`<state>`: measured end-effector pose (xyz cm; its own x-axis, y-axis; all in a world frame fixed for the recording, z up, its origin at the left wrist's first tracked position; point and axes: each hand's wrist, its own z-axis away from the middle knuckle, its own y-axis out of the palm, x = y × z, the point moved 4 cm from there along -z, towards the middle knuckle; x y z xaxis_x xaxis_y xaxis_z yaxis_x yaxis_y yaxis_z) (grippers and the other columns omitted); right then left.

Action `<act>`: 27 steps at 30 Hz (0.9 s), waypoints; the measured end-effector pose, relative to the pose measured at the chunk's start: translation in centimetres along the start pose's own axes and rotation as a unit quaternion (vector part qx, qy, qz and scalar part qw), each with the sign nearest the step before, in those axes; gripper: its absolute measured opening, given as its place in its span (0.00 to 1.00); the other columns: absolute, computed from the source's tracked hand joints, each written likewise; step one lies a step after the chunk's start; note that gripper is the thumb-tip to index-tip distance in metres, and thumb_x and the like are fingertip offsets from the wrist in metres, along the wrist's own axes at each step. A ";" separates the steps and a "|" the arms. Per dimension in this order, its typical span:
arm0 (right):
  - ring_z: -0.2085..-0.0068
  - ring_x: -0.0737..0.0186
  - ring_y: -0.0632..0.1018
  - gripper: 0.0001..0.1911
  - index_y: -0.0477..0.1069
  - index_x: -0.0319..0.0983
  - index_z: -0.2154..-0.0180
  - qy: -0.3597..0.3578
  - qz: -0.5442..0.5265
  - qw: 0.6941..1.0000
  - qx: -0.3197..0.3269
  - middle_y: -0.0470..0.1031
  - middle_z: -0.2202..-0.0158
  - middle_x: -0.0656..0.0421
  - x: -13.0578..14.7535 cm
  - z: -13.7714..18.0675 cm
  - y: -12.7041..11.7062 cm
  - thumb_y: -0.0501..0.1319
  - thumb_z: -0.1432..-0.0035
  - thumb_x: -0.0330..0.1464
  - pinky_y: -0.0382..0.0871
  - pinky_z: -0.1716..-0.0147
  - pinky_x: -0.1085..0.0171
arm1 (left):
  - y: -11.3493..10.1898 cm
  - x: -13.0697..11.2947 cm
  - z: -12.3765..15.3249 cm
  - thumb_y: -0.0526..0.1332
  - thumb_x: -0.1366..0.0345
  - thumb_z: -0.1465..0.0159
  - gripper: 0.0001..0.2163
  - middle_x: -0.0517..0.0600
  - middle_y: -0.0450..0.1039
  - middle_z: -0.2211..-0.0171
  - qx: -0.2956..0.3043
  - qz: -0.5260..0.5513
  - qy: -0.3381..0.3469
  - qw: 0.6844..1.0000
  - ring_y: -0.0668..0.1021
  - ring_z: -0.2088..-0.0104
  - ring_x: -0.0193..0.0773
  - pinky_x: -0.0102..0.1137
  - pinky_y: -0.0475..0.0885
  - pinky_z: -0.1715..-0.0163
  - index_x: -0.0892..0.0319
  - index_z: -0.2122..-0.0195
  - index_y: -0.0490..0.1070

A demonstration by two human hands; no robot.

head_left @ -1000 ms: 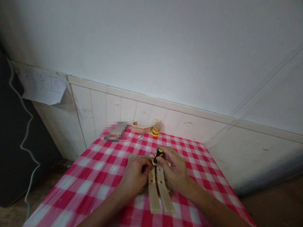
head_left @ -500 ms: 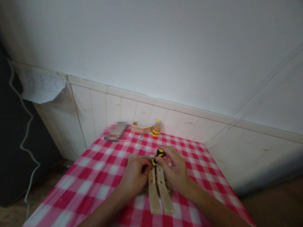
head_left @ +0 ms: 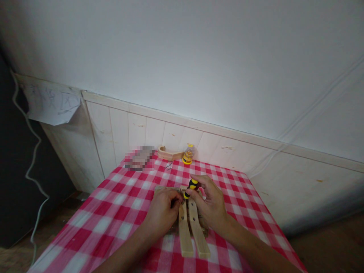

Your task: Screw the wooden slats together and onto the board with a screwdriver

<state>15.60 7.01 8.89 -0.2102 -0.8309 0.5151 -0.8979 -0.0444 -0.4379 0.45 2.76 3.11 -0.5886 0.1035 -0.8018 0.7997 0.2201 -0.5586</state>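
Note:
Two pale wooden strips with dark holes lie side by side, the left strip [head_left: 185, 237] and the right strip [head_left: 200, 237], their near ends toward me. My right hand [head_left: 211, 197] grips a black and yellow screwdriver [head_left: 193, 184], tilted over the far part of the left strip. The screwdriver's tip is hidden behind fingers. My left hand [head_left: 163, 208] is closed in a pinch close to the screwdriver's lower end; what its fingertips hold is too small to make out. Beneath the strips and hands lies a clear plastic bag [head_left: 159, 188], partly covered.
A red and white checked cloth [head_left: 119, 223] covers the table. By the wall stand a curved wooden piece [head_left: 170, 154] and a yellow-based clear container of bits [head_left: 188, 154]. A blurred-out flat object [head_left: 140, 158] lies at the back left, with small dark metal pieces [head_left: 168, 165] nearby.
The screwdriver's handle has turned slightly in my right hand. Both hands stay in nearly the same place, and the strips have not visibly moved.

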 end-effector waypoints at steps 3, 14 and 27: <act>0.60 0.59 0.81 0.17 0.74 0.45 0.48 0.006 0.002 1.000 0.003 0.80 0.59 0.57 -0.1 0.0 0.0 0.66 0.38 0.28 0.79 0.60 0.60 | -0.1 -0.1 0.0 0.58 0.75 0.39 0.10 0.50 0.82 0.64 0.000 -0.008 0.000 1.000 0.78 0.58 0.45 0.38 0.64 0.53 0.56 0.68 0.79; 0.48 0.55 0.82 0.21 0.69 0.45 0.41 0.036 -0.038 0.996 0.069 0.80 0.48 0.51 -0.2 0.6 0.4 0.59 0.34 0.27 0.81 0.54 0.58 | -0.3 -0.5 0.1 0.58 0.75 0.40 0.10 0.49 0.81 0.67 -0.006 -0.010 0.011 1.000 0.77 0.61 0.43 0.37 0.63 0.56 0.56 0.71 0.77; 0.60 0.58 0.83 0.17 0.73 0.44 0.47 0.062 -0.034 0.997 0.018 0.81 0.58 0.55 -1.0 0.5 0.3 0.65 0.38 0.29 0.80 0.59 0.60 | -0.2 -0.4 0.1 0.58 0.75 0.40 0.10 0.48 0.81 0.66 -0.004 0.006 0.010 1.000 0.78 0.60 0.43 0.37 0.62 0.55 0.57 0.70 0.77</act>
<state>15.71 7.56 7.90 -0.1963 -0.7509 0.6306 -0.8982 -0.1203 -0.4229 0.52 2.59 3.58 -0.5805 0.1250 -0.8046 0.8063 0.2255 -0.5468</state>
